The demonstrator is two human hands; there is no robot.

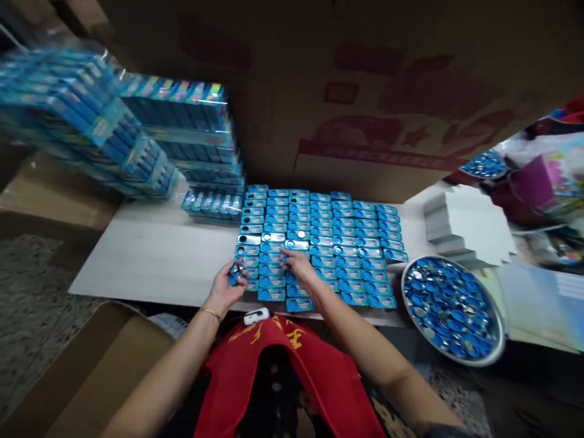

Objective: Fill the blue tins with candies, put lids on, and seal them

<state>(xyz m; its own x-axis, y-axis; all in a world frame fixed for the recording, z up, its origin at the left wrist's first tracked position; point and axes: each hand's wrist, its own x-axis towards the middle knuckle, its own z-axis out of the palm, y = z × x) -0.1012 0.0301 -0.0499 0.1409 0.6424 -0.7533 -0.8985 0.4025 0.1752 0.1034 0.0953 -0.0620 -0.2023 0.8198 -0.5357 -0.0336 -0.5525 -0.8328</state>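
My left hand point(229, 284) is cupped, palm up, near the table's front edge, with several small round blue-and-silver metal discs point(235, 274) in its curled fingers. Over the middle of the rows of flat blue packs point(322, 250), my right hand point(298, 266) reaches with its fingertips pinched together on what looks like one small blue disc. Each pack has a round recess at its left end. A silver disc point(301, 235) lies on a pack just beyond the right hand. Dark round spots show in the leftmost column; other packs under the right hand are hidden.
A metal bowl point(407, 286) full of blue-and-silver discs stands at right, beside stacked white card point(465, 228). Wrapped blue boxes point(191, 143) are piled at back left. A large carton point(274, 128) walls off the back; an open carton point(104, 365) sits below left.
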